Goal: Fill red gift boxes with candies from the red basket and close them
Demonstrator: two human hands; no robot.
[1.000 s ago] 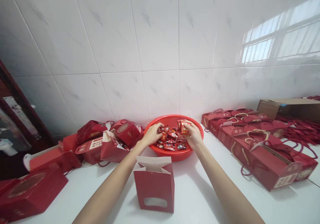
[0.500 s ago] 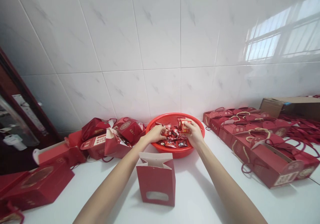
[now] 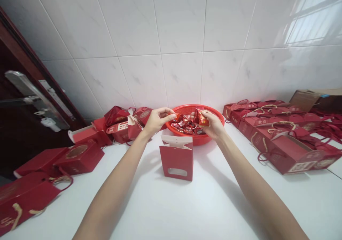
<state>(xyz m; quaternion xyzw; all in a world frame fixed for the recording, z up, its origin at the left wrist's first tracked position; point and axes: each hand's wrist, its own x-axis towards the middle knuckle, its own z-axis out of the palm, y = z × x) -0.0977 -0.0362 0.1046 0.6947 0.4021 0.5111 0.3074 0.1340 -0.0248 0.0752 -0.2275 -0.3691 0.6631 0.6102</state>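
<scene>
A red basket (image 3: 196,140) against the wall holds many small red wrapped packets (image 3: 187,123). My right hand (image 3: 214,124) is closed round red packets (image 3: 203,118) above the basket's right side. At the basket's left edge, my left hand (image 3: 160,120) pinches a small red packet (image 3: 176,116) between thumb and fingers. In front of the basket a red paper bag (image 3: 176,158) stands upright on the white table (image 3: 165,211), its pale-lined top open and an oval window low on its front.
Red boxes (image 3: 80,157) with cord handles lie at the left. Rows of red handled boxes (image 3: 278,143) stand at the right, with a cardboard box (image 3: 304,99) behind them. A dark door (image 3: 16,126) is at the far left.
Both hands have risen from the packets in the basket, each with wrapped packets in its fingers. The view has tilted down and turned left.
</scene>
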